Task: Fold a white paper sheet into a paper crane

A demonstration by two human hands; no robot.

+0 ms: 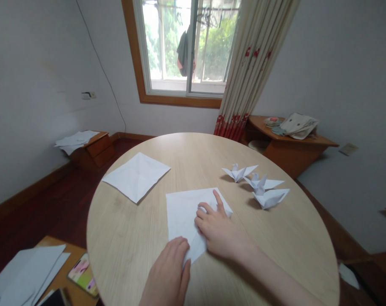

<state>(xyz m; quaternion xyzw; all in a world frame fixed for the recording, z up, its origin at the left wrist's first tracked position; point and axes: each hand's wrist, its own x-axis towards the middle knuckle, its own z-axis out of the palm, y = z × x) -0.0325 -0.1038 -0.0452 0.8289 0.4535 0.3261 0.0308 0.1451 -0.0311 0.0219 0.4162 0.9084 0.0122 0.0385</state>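
Note:
A white sheet of paper (182, 212) lies on the round wooden table (123, 255) in front of me, its lower right side folded over. My left hand (172, 263) rests on the sheet's near left corner, fingers together and laid flat. Across the right part of the sheet, my right hand (214, 225) presses down with its index finger stretched toward the far right corner; the other fingers are bent and apart. A second, creased white sheet (137, 176) lies flat at the far left. Three folded paper cranes, among them a near one (269, 198), stand at the right.
Beyond the table are a window (188, 46) and a curtain (256, 59). A wooden corner desk (282, 146) holds a cloth bag. At the lower left, a low surface carries white papers (27, 272) and a phone (83, 274). A small cabinet (97, 151) bears more papers.

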